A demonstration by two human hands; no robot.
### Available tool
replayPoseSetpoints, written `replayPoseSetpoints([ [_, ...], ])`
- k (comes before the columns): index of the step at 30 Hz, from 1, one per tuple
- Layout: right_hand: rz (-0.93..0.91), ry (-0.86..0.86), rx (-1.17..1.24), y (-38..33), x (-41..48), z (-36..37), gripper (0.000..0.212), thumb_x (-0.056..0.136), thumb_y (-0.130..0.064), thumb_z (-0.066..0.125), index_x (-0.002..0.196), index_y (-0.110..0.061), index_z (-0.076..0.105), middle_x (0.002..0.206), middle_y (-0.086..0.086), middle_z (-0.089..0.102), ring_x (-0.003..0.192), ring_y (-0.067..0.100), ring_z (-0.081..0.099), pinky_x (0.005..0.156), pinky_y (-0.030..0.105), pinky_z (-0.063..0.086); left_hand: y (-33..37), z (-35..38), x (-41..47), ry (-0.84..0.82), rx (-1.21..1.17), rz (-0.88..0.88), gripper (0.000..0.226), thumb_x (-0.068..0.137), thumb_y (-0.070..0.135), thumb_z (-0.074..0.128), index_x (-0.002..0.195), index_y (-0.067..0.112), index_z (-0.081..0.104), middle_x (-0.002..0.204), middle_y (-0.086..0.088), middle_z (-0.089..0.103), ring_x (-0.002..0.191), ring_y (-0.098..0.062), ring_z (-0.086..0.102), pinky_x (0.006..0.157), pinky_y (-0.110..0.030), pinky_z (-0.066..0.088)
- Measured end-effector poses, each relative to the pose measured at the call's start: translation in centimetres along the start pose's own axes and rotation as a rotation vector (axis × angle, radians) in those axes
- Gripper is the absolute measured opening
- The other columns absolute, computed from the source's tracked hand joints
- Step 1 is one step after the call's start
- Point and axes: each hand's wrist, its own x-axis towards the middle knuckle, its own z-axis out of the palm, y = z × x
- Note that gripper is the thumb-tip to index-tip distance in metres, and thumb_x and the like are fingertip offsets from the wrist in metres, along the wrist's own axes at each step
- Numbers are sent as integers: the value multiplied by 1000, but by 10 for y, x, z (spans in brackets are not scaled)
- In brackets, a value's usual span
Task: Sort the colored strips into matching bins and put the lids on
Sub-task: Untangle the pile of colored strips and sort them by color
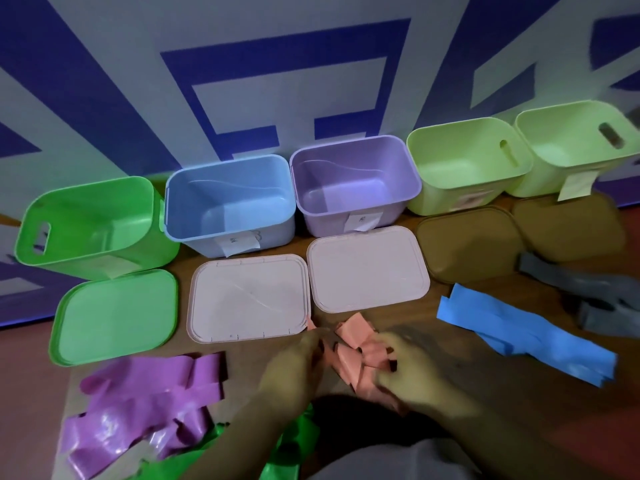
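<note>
Green strips (298, 441) lie bottom centre, under your forearms. Just above them, your left hand (294, 368) and right hand (412, 372) each have the grip curled onto the salmon strips (360, 358) on the counter (450, 327), though motion blur hides the finger detail. Purple strips (149, 403) lie lower left and blue strips (526, 334) at right; the bins (228, 202) stand open across mid-frame with the lids (249, 299) flat in front.

Lidless bins (194, 237), flat lids (249, 299), strips (152, 393) in piles
</note>
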Motion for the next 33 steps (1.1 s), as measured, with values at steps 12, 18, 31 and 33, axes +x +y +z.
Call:
replayPoseSetpoints([
  [12, 9, 116, 214, 35, -33, -49, 58, 75, -26, 78, 124, -41, 51, 120, -17, 57, 101, -1, 60, 88, 26, 53, 90, 5, -7, 137, -174, 96, 41, 90, 23, 62, 120, 48, 49, 90, 18, 65, 81, -1, 62, 71, -18, 49],
  [18, -25, 134, 215, 59, -45, -79, 59, 74, -28, 80, 124, -43, 51, 119, -21, 55, 100, -3, 60, 86, 24, 54, 123, 23, -6, 199, -406, 20, 41, 91, 13, 66, 113, 47, 57, 91, 15, 66, 86, -3, 64, 75, -19, 53],
  [31, -93, 57, -47, 81, -37, -88, 59, 74, -44, 75, 128, -39, 53, 127, -14, 57, 110, 8, 57, 95, 33, 50, 99, 69, -22, 132, 114, -246, 70, 75, 50, 64, 140, 33, 46, 144, -5, 42, 126, -30, 48, 105, -40, 42],
  [33, -99, 56, -64, 83, -35, -91, 58, 76, -42, 74, 130, -37, 52, 130, -13, 55, 115, 9, 55, 97, 31, 48, 103, 72, -22, 142, 161, -225, 69, 78, 49, 67, 142, 38, 43, 150, -4, 35, 133, -30, 41, 109, -39, 38],
])
